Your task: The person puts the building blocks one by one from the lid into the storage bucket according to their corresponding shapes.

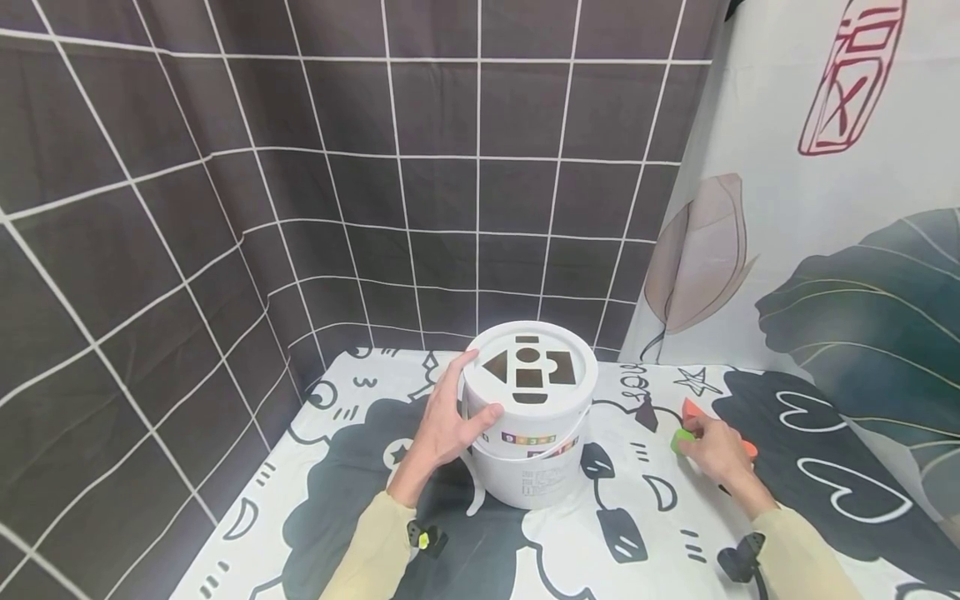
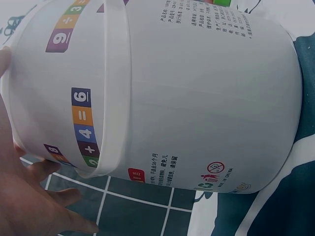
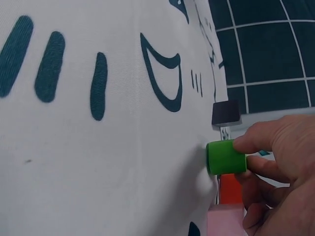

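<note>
A white bucket (image 1: 531,475) stands upright on the patterned cloth, its lid (image 1: 581,354) cut with several shaped holes. My left hand (image 1: 442,417) rests against the lid's left side, thumb at the front edge and fingertips farther back. In the left wrist view, that hand's fingers (image 2: 64,196) are spread beside the bucket. To the right of the bucket, my right hand (image 1: 722,454) pinches a green cylinder block (image 3: 226,157) between thumb and fingers, close over the cloth. An orange block (image 1: 692,408) shows just beyond this hand.
A dark block (image 1: 647,414) lies on the cloth between the bucket and the right hand. Red (image 3: 231,189) and pink blocks (image 3: 225,219) sit near the right fingers. Behind the cloth hangs a dark gridded curtain (image 1: 435,192); a pale printed one (image 1: 780,108) hangs at the right.
</note>
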